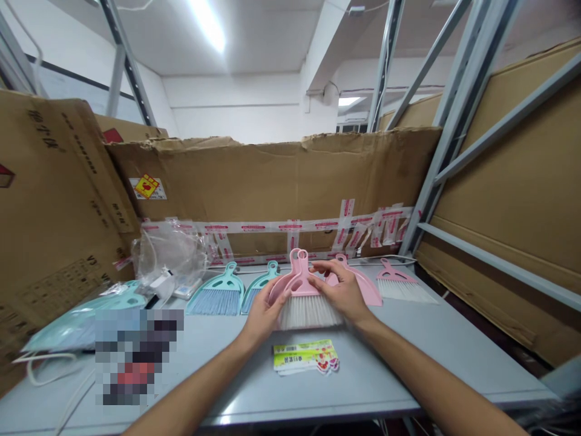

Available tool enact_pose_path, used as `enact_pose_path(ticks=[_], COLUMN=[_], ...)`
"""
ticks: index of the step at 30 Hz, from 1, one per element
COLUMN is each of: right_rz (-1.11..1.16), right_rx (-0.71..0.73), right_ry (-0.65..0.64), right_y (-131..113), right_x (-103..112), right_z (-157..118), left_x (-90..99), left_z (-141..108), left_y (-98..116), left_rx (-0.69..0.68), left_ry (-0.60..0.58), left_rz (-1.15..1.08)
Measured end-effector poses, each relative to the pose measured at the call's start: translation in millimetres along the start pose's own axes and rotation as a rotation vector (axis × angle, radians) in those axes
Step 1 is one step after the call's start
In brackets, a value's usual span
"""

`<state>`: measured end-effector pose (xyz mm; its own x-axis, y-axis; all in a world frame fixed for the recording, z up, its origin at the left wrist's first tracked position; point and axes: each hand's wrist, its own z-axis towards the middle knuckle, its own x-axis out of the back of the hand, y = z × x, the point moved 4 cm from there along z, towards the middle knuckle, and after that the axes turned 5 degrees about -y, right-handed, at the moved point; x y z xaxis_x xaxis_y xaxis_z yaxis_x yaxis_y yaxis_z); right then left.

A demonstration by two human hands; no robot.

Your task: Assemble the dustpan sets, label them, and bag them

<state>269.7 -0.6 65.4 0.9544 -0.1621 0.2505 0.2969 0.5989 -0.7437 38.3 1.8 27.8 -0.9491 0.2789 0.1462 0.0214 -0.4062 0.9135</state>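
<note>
L hand [265, 316], R hand [341, 292] on pink hand broom [293, 286] (white bristles [308, 316]).

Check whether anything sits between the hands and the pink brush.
Nothing visible does: the left hand and right hand are directly on the pink brush. The labels lie in front of it on the table, apart from its bristles.

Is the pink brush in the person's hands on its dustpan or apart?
On it: the white-bristled pink brush lies against the pink dustpan, looped handles overlapping, held by the left hand and right hand.
</note>
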Motion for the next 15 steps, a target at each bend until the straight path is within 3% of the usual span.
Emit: enact_pose_path(ticks=[2,10,15], right_rz=[-0.01,0.226,0.264], right_rx=[-0.011,-0.278,-0.299], right_ry=[-0.025,-0.235,-0.228], right_y=[4.0,33.9,31.0], right_x=[-2.6,-26.4,-29.0], right_z=[-0.2,-4.7,-7.2], left_x=[0.9,8.0,7.3], left_z=[0.3,1.7,-0.7], left_y=[-1.7,-6.0,-3.1], left_rx=[-0.014,-0.036,-0.022], left_ry=[-0.001,0.012,-0.009], left_rz=[-0.006,-0.068,-0.04])
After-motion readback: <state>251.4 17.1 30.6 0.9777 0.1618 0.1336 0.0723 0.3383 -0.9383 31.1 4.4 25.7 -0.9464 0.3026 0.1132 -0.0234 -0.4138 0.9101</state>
